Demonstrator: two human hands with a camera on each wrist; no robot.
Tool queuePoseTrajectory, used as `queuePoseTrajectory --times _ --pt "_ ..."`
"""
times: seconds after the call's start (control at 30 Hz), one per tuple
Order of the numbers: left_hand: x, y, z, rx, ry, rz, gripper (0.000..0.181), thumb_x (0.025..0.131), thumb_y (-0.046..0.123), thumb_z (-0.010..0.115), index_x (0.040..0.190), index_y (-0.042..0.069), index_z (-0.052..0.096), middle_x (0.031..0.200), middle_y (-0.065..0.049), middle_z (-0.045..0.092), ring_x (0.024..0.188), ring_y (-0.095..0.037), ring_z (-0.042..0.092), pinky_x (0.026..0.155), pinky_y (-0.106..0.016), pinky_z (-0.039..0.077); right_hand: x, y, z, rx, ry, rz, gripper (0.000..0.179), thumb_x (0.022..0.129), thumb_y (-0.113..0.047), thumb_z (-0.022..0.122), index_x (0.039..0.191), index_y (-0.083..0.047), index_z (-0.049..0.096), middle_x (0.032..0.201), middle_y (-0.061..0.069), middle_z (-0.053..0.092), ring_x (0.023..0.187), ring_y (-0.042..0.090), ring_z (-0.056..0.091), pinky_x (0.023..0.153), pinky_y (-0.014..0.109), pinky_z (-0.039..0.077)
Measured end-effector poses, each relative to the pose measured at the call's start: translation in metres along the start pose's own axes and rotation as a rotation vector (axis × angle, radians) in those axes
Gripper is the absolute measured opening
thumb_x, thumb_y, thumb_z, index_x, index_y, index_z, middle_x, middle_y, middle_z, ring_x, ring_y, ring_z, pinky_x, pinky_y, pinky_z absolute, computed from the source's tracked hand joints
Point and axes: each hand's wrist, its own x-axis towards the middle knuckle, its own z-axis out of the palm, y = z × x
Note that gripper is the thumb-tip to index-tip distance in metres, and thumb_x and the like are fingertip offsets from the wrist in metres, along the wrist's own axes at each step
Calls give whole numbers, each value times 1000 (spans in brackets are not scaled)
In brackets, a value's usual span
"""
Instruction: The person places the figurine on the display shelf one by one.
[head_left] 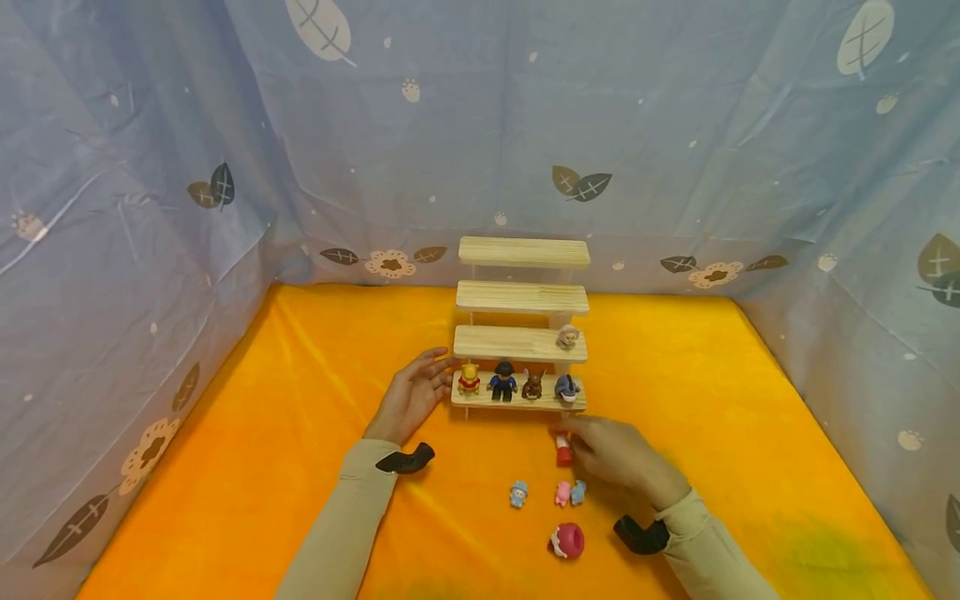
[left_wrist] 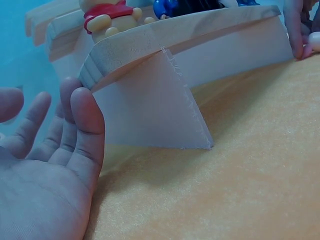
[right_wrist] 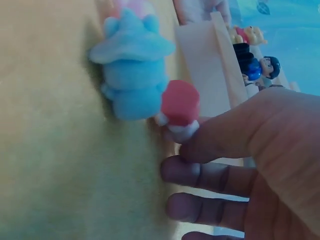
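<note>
In the head view my left hand (head_left: 411, 396) is beside the left end of a stepped wooden display rack (head_left: 517, 343). In the left wrist view its fingertips touch the corner of the lowest shelf (left_wrist: 120, 47), fingers loosely extended. Just in front of the rack's right end, my right hand (head_left: 618, 454) pinches a small red-and-white figurine (right_wrist: 181, 102). Part of that figurine is hidden by the fingers. On the lowest shelf stand a yellow bear figurine (head_left: 468, 380), a toy man in blue (head_left: 503, 382), a brown long-eared figurine (head_left: 532, 384) and a grey-blue figurine (head_left: 567, 388).
A pale head-shaped figurine (head_left: 567, 337) sits on the second shelf up. On the orange cloth (head_left: 360, 533) lie a light-blue figurine (head_left: 518, 494), a pink one (head_left: 562, 493), another blue one (head_left: 578, 492) and a dark-pink hollow piece (head_left: 567, 541). Patterned curtains (head_left: 517, 108) surround the cloth.
</note>
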Motion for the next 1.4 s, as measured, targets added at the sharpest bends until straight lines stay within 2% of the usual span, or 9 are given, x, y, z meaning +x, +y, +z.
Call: queuePoseTrajectory --times 0.2,0.53,0.77,0.97,1.2,1.4 --pt "2 -2 1 0 -3 -4 49 112 28 35 153 2 30 126 -5 62 94 -16 55 85 -27 49 -1 4 -1 12 -30 1 18 91 -14 72 107 -20 73 93 -4 73 73 4 57 61 27 48" --pt "4 -2 2 1 -4 0 50 111 29 38 152 2 32 125 -5 63 94 -17 55 85 -27 49 -6 8 -5 96 -66 29 5 92 -20 74 95 -23 75 83 -13 63 72 -1 49 63 22 43" --pt "0 -3 0 -17 9 -6 46 111 29 38 149 2 36 126 -7 61 92 -16 55 84 -27 48 -12 7 -8 235 -30 -44 5 95 -26 71 94 -22 72 87 -13 62 75 1 50 65 21 45" --pt "-1 -4 -1 -19 8 0 47 111 28 38 150 2 35 127 -7 60 92 -16 56 84 -27 48 -10 -4 -8 368 -14 -86 7 98 -28 69 93 -23 69 88 -15 61 78 0 52 69 21 48" --pt "-1 -4 -1 -14 20 7 48 111 28 38 150 0 34 125 -6 63 93 -16 56 83 -27 49 -5 -15 -5 386 -35 -94 12 99 -32 66 96 -21 70 89 -16 61 79 -2 52 69 22 48" --pt "-1 -2 -1 -3 15 13 52 111 28 38 153 -1 29 125 -6 63 92 -15 57 83 -26 50 -3 -15 -2 426 -48 -82 6 99 -26 67 102 -23 71 89 -14 62 77 0 52 67 21 48"
